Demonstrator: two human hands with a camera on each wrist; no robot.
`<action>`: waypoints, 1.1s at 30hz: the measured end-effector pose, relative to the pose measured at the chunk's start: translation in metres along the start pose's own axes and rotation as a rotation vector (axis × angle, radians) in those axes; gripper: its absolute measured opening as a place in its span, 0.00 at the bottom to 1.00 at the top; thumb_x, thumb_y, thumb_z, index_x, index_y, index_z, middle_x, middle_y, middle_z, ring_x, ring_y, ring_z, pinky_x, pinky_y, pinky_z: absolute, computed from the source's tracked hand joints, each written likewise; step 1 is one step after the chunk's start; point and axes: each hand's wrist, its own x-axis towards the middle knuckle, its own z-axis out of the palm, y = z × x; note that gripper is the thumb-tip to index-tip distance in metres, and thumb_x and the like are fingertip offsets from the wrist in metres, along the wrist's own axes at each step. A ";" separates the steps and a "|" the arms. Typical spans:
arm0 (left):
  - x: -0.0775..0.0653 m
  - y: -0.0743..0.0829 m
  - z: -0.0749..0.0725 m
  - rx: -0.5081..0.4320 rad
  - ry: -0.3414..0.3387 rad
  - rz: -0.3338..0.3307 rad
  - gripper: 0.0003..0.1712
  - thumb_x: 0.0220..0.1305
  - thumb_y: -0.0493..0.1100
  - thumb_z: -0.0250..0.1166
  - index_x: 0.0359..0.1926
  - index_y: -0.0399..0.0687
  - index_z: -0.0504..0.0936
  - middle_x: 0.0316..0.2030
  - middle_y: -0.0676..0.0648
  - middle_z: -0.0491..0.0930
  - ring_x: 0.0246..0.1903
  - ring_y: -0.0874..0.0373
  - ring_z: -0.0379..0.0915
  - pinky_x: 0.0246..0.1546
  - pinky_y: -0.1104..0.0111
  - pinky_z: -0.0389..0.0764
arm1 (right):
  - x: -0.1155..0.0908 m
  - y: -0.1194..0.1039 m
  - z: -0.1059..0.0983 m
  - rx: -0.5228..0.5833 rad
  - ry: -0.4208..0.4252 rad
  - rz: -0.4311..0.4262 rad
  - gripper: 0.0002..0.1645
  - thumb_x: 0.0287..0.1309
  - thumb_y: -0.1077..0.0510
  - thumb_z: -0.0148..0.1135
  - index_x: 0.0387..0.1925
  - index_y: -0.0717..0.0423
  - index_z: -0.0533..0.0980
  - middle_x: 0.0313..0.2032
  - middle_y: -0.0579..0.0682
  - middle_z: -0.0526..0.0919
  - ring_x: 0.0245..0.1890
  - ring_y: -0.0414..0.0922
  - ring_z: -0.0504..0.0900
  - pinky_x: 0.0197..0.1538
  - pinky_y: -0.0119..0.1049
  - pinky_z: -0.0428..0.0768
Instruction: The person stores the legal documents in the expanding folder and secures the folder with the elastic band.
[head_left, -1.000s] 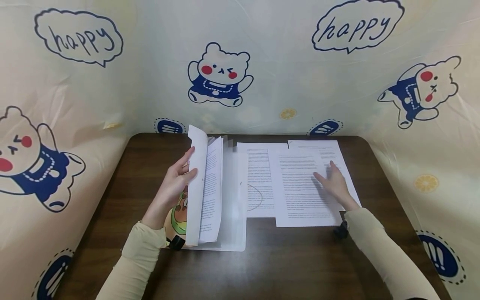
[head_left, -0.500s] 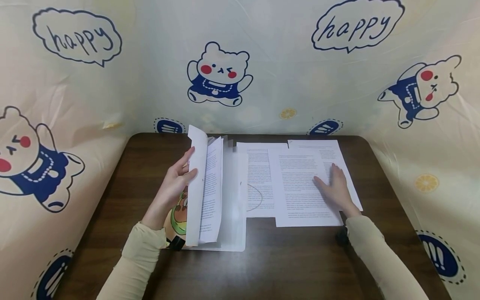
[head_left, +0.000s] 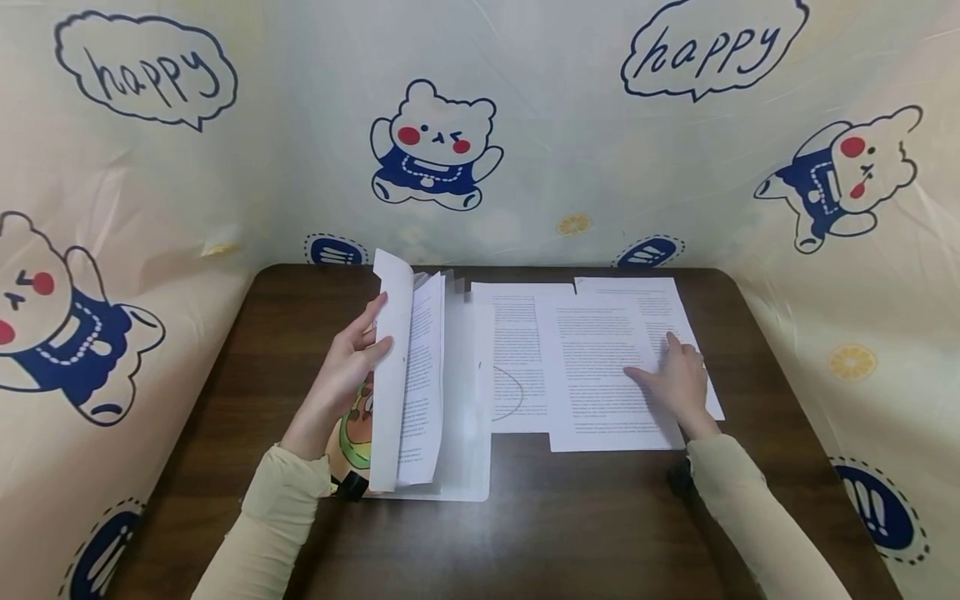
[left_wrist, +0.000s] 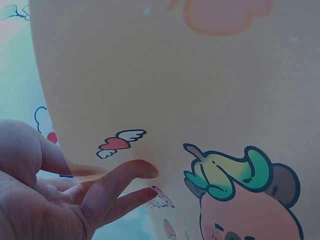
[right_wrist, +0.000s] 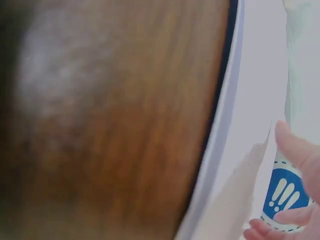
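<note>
A file folder lies opened at the left centre, its front cover raised and curled. My left hand pinches the cover's outer edge between thumb and fingers. Cartoon prints show on the tan cover face in the left wrist view. Printed pages stand tilted inside. To the right, a printed sheet overlaps two others, a left sheet and a back right sheet. My right hand rests on these sheets, thumb and fingers spread apart.
The dark wooden table has rounded back corners. A pale cartoon-printed cloth surrounds it behind and on both sides. A thin curved cord-like loop lies at the folder's right edge, over the left sheet.
My right hand has come down onto the sheets and shifted slightly right, its fingers lowering. My left hand and the folder hold still. The head view has tilted very slightly.
</note>
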 end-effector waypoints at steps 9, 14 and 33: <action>0.001 0.001 -0.001 0.009 0.004 0.000 0.42 0.86 0.39 0.53 0.90 0.67 0.48 0.76 0.28 0.73 0.44 0.63 0.87 0.38 0.74 0.89 | -0.002 -0.006 -0.006 -0.115 -0.011 0.065 0.51 0.59 0.43 0.83 0.63 0.79 0.71 0.51 0.77 0.80 0.47 0.68 0.79 0.49 0.62 0.79; 0.001 0.001 -0.001 -0.007 -0.005 0.002 0.42 0.86 0.39 0.53 0.90 0.67 0.47 0.76 0.28 0.72 0.43 0.64 0.87 0.38 0.74 0.89 | -0.002 -0.009 -0.005 -0.108 -0.035 0.085 0.46 0.62 0.44 0.82 0.60 0.79 0.73 0.51 0.78 0.83 0.45 0.68 0.84 0.46 0.58 0.81; -0.001 -0.001 -0.002 -0.045 -0.015 0.004 0.42 0.87 0.37 0.51 0.91 0.66 0.46 0.78 0.28 0.70 0.46 0.64 0.86 0.40 0.74 0.89 | 0.000 -0.006 -0.019 0.049 -0.202 0.109 0.34 0.66 0.54 0.75 0.58 0.77 0.73 0.53 0.77 0.82 0.45 0.63 0.84 0.43 0.46 0.82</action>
